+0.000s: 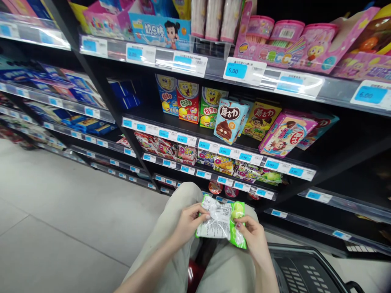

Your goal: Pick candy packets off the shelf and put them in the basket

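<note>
A green and white candy bag [218, 224] is stretched between my two hands above my knees, its printed back panel facing up. My left hand [191, 219] pinches the bag's left side between thumb and fingers. At the other end, my right hand [249, 230] grips the green edge, where pale green fruit is pictured. The plastic is creased and shiny in the middle. Fingers beneath the bag are partly hidden.
Shelves ahead hold small snack boxes, among them a blue box [229, 122] and a purple box [285, 134]. Candy bags [224, 162] line the shelf below. Price tags run along the shelf edges [224, 151]. A dark shopping basket [305, 268] stands at my right, on the grey tiled floor [61, 211].
</note>
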The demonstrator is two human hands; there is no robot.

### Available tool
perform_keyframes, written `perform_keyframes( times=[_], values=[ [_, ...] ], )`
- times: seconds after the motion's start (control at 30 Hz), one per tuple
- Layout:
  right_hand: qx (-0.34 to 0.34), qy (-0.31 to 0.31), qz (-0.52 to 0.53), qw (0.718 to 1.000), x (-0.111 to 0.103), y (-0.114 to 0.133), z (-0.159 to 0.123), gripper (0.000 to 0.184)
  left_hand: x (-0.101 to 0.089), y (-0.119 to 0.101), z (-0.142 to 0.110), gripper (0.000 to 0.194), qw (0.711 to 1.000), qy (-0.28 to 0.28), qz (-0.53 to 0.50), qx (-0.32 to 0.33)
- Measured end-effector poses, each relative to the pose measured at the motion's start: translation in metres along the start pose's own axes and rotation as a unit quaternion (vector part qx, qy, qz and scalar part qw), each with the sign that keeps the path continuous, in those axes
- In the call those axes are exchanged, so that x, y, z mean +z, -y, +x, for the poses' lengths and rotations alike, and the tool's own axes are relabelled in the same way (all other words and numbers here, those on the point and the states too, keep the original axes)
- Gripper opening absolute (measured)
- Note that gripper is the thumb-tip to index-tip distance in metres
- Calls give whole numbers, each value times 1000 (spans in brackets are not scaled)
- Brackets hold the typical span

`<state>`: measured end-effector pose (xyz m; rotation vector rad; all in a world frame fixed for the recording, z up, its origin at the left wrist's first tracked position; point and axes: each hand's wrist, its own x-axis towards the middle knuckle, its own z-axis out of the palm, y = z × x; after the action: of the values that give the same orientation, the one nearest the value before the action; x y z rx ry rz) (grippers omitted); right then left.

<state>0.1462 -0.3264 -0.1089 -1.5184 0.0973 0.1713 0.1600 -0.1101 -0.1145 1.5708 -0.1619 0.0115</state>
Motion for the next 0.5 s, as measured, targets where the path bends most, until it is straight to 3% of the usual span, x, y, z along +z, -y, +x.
perform_keyframes(
  times=[0.1, 0.17, 0.3, 0.5],
  values=[
    [31, 39, 44, 998, -7, -3, -3, 30, 0, 1, 1, 9, 1000, 22, -16, 0],
    [33, 41, 35, 998, -10, -4, -4, 29, 1, 1, 1, 19, 998, 48, -49, -3],
    [-42, -6, -53, 998, -11, -1, -5, 21, 3, -4, 2, 37, 990, 97, -93, -32],
    [-134, -45, -170, 975, -6, 4, -8, 14, 5, -9, 1, 16, 998, 60, -36, 10]
  ],
)
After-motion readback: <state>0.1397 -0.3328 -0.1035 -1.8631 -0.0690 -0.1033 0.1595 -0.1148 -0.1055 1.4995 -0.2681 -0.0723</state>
